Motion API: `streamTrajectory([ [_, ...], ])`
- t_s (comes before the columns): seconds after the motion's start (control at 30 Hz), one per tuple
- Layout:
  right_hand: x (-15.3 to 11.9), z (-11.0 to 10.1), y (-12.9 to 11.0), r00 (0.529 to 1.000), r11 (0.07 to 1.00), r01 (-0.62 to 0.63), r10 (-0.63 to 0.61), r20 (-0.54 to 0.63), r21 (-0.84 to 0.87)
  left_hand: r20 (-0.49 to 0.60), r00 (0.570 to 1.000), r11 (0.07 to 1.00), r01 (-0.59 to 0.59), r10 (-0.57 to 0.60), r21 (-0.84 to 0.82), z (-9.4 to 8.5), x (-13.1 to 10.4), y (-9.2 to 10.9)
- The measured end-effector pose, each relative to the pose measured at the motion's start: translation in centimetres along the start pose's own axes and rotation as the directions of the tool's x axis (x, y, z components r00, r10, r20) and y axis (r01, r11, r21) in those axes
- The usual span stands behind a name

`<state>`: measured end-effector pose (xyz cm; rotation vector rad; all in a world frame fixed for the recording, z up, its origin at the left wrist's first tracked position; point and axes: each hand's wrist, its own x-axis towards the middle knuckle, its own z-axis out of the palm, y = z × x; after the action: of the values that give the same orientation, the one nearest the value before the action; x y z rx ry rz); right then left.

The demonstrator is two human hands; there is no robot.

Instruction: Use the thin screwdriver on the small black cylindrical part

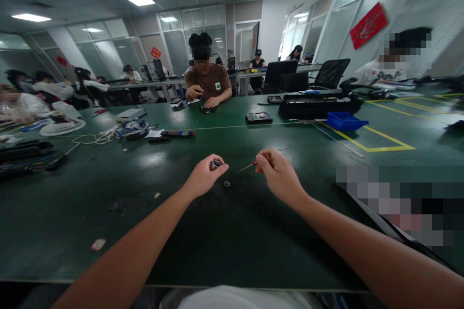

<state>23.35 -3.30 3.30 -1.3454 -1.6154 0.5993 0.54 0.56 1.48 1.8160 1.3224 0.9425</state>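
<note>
Red-handled screwdriver in right hand

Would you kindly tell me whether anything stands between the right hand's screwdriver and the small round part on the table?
Nothing visible: only green tabletop shows between the screwdriver and the small round part; the left hand is to one side.

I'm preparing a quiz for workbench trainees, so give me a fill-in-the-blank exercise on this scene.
1. The slim red-and-silver metal screwdriver is held in the camera wearer's ____.
2. The small grey hollow cylinder is held in the camera wearer's ____.
3. The small round dark-grey piece lies on a flat, smooth tabletop coloured ____.

Missing words: right hand; left hand; green.
</note>
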Motion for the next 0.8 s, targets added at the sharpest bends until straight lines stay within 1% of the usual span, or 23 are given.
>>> streamTrajectory([
  [0.07,0.0,0.0,0.0,1.0,1.0,0.002,-0.002,0.004,-0.001,0.078,0.995,0.977,-0.079,0.064,0.201,-0.3,-0.3,0.5],
  [0.13,0.0,0.0,0.0,1.0,1.0,0.006,-0.006,0.007,-0.002,0.174,0.981,0.941,-0.138,0.086,0.31,-0.3,-0.5,0.7],
  [0.2,0.0,0.0,0.0,1.0,1.0,0.008,-0.008,0.01,-0.003,0.244,0.965,0.904,-0.191,0.1,0.383,-0.4,-0.6,0.7],
  [0.27,0.0,0.0,0.1,1.0,1.0,0.011,-0.011,0.017,-0.001,0.292,0.95,0.868,-0.237,0.112,0.437,-0.4,-0.6,0.5],
  [0.43,0.0,0.1,0.2,0.999,1.0,0.012,-0.012,0.035,-0.009,0.366,0.929,0.813,-0.251,0.051,0.526,-0.4,-0.5,0.2],
  [0.53,-0.1,0.0,0.0,0.999,1.0,0.004,-0.004,0.034,-0.008,0.39,0.92,0.788,-0.273,0.046,0.552,-0.4,-0.5,0.2],
  [0.6,-0.1,0.0,-0.1,0.999,1.0,0.002,-0.001,0.036,-0.013,0.386,0.922,0.803,-0.262,0.044,0.535,-0.4,-0.5,0.2],
  [0.67,-0.1,0.0,-0.2,0.999,1.0,0.001,-0.001,0.038,-0.015,0.354,0.934,0.848,-0.216,0.036,0.484,-0.5,-0.4,0.1],
  [0.73,-0.1,-0.1,-0.2,0.999,1.0,0.0,0.0,0.042,-0.009,0.301,0.953,0.891,-0.172,0.042,0.42,-0.6,-0.3,-0.1],
  [0.8,-0.2,-0.1,-0.3,0.999,1.0,0.0,0.0,0.052,-0.004,0.235,0.97,0.918,-0.153,0.068,0.367,-0.8,0.0,-0.3],
])
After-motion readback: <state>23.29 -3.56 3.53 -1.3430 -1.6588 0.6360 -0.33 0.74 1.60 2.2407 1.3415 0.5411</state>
